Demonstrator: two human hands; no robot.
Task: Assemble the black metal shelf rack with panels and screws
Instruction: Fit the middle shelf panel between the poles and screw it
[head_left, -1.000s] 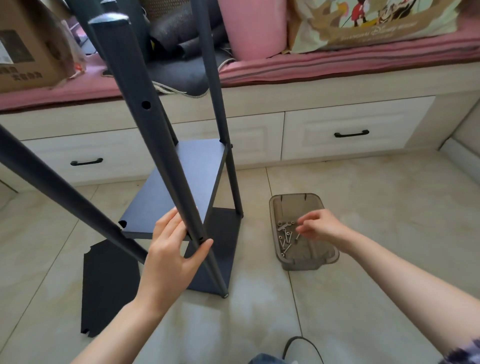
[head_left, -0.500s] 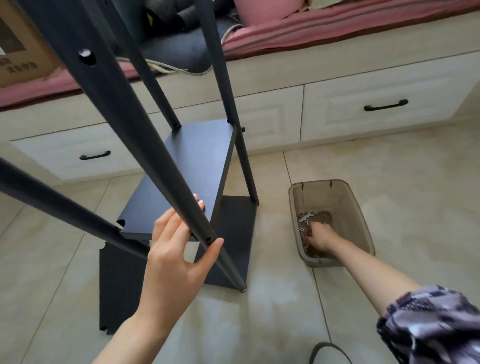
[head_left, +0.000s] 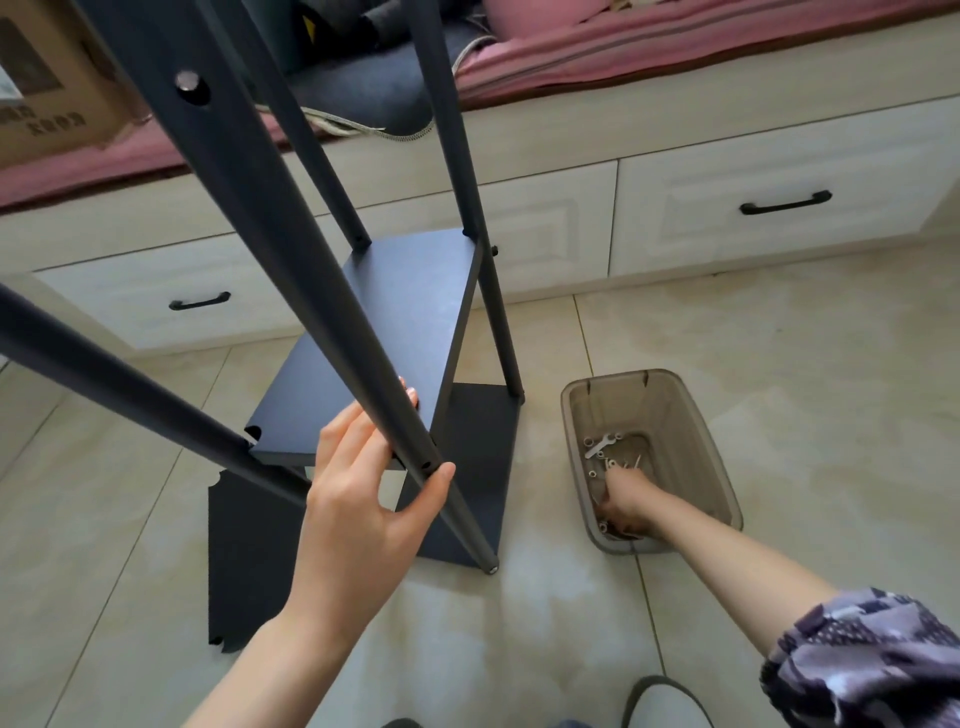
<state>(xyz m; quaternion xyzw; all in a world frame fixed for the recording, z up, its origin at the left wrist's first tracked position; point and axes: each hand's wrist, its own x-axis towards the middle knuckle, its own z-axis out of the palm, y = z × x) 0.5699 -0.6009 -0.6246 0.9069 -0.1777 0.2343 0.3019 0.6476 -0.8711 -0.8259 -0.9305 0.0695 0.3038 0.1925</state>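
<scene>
On the tiled floor (head_left: 779, 364), the left hand (head_left: 358, 499) grasps a rack pole (head_left: 311, 291); the right hand (head_left: 626, 501) digs in the screw bin (head_left: 722, 467), its fingers hidden. The rack might tip if that grasp loosens.

Beige tiled floor (head_left: 779, 364), cream drawers (head_left: 779, 197) under a pink-cushioned bench (head_left: 649, 47)

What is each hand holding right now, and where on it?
The left hand grips the rack's near front leg low down, beside the shelf panel. The right hand is down in the brown bin among the screws; its grasp cannot be told.
</scene>
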